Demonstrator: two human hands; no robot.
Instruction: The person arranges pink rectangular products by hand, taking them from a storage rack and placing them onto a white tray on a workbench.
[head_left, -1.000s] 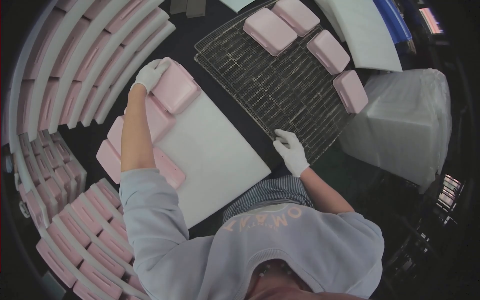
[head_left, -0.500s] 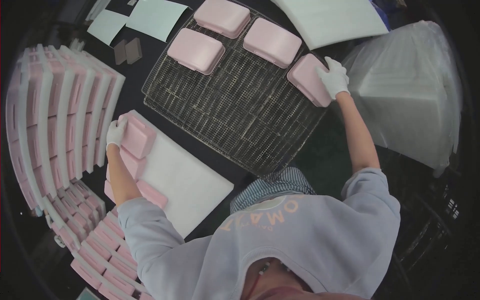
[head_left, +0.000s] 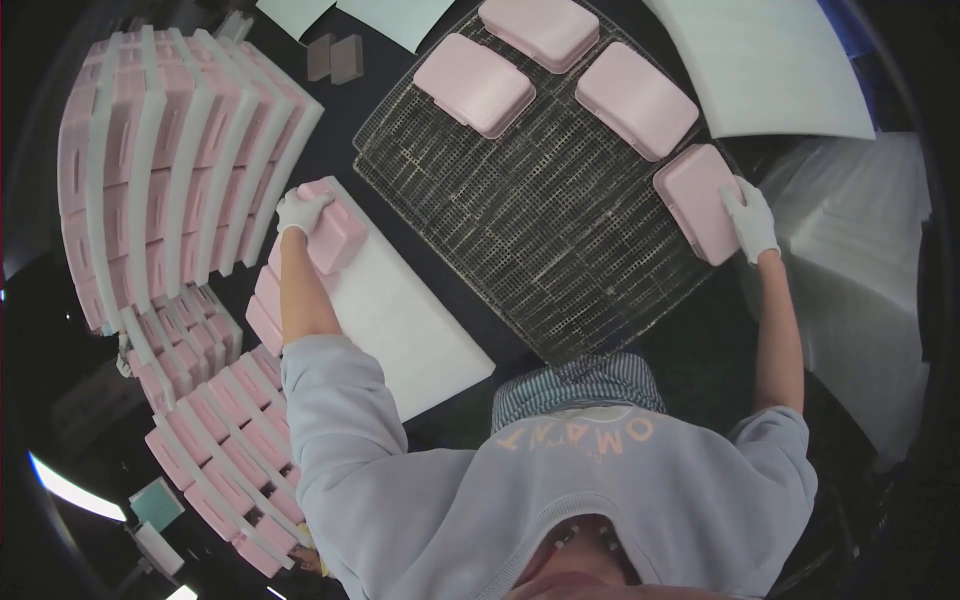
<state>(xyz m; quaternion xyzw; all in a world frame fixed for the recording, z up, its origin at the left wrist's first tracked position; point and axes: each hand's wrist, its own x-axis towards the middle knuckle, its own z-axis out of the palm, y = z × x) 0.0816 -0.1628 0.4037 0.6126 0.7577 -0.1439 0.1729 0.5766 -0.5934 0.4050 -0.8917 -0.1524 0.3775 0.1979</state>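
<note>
My left hand (head_left: 300,212), in a white glove, grips a pink box (head_left: 337,238) at the upper left end of a white foam sheet (head_left: 415,320). More pink boxes (head_left: 265,308) lie in a row beside it along the sheet's left edge. At the right side of a dark mesh rack (head_left: 540,230), my gloved right hand (head_left: 750,215) holds another pink box (head_left: 697,205) by its outer edge, thumb on top. Three more closed pink boxes (head_left: 475,85) rest on the upper part of the rack.
Tall stacks of pink boxes with white layers (head_left: 190,150) stand at the left, with lower stacks (head_left: 225,440) beneath. Two small brownish blocks (head_left: 346,60) lie near the top. White sheets (head_left: 770,70) are at the upper right, above clear plastic wrapping (head_left: 860,260).
The camera view has shifted, so the stacks and rack appear further right. My left hand's fingers now reach further over the top of its box. My right hand still holds its box.
</note>
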